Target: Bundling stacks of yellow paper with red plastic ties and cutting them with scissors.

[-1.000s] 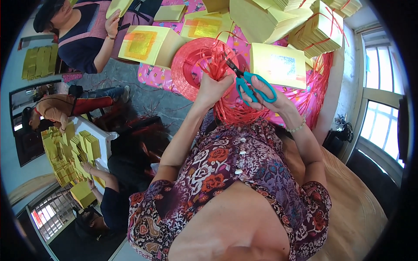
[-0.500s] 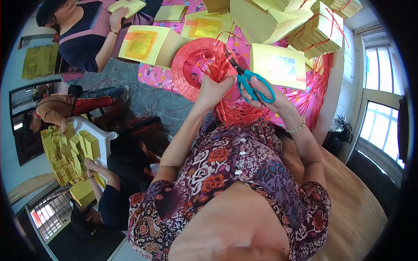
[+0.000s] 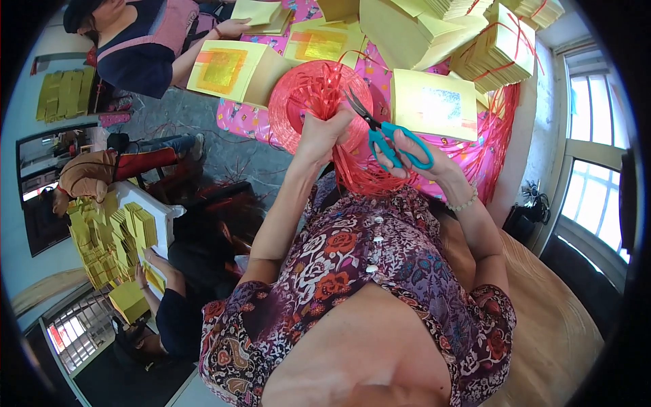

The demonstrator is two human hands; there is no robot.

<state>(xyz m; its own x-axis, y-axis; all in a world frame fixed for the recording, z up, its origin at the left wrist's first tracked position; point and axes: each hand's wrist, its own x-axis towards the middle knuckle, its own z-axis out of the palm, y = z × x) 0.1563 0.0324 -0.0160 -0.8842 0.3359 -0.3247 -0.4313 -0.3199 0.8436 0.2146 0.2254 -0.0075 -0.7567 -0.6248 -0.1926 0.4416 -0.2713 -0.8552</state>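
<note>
My left hand (image 3: 324, 138) is closed around a bundle of red plastic ribbon strands (image 3: 363, 173). Loose ends fan out above the fist, and the rest hangs below it toward my lap. Teal-handled scissors (image 3: 383, 136) sit in my right hand (image 3: 408, 154), with fingers through the handle loops. Their dark blades are parted, pointing up and left, just right of the strands' upper ends and apart from my left fist. Behind the left hand, a large roll of red ribbon (image 3: 283, 102) lies on the pink patterned tablecloth (image 3: 237, 121).
Stacks of yellow paper (image 3: 434, 102) stand beyond my hands, some tied with red ribbon. More red strands (image 3: 498, 129) hang at the table's right side. A co-worker (image 3: 142, 51) handles paper at upper left. Two others work by a white table (image 3: 169, 220) heaped with yellow bundles.
My left hand with the strands has shifted slightly left, away from the scissors. The scissors have dropped a little and their blades have spread. The upper-left co-worker has moved their paper toward the table.
</note>
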